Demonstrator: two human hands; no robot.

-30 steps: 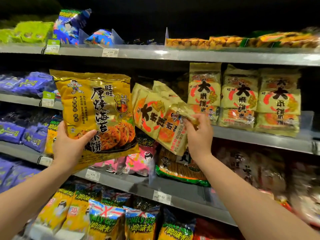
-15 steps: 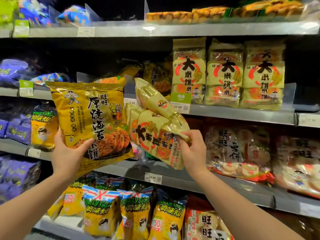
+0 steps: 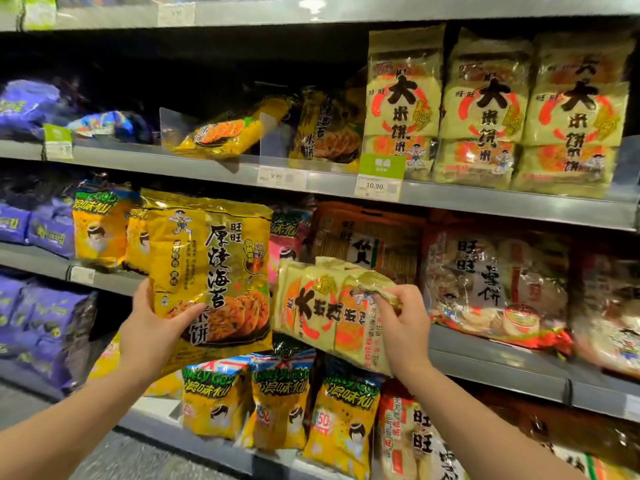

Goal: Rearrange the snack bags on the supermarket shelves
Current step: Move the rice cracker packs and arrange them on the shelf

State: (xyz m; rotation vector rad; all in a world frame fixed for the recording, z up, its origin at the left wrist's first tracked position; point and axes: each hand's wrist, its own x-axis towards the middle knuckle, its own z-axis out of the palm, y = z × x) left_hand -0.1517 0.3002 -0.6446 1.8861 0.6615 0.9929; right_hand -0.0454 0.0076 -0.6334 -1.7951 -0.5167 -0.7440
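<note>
My left hand (image 3: 152, 327) grips the lower left corner of a large golden seaweed rice-cracker bag (image 3: 214, 271), held upright in front of the shelves. My right hand (image 3: 401, 320) pinches the top seam of a pale yellow rice-cracker bag (image 3: 322, 310) with a red ring and black characters; that bag hangs tilted, its length running down to the left, just right of the golden bag. Three matching pale yellow bags (image 3: 485, 109) stand upright on the upper shelf (image 3: 485, 202) at the right. Left of them, two golden bags (image 3: 235, 129) lie tipped over behind clear dividers.
Price tags (image 3: 377, 187) hang on the upper shelf edge. Purple bags (image 3: 38, 313) fill the left side. Yellow Lonely God bags (image 3: 280, 400) stand on the lowest shelf below my hands. Clear rice-cracker packs (image 3: 491, 289) with red trim sit on the middle shelf right.
Both bags have come down and away from the upper shelf, now level with the middle shelf. The view has tilted so the shelves appear higher in frame.
</note>
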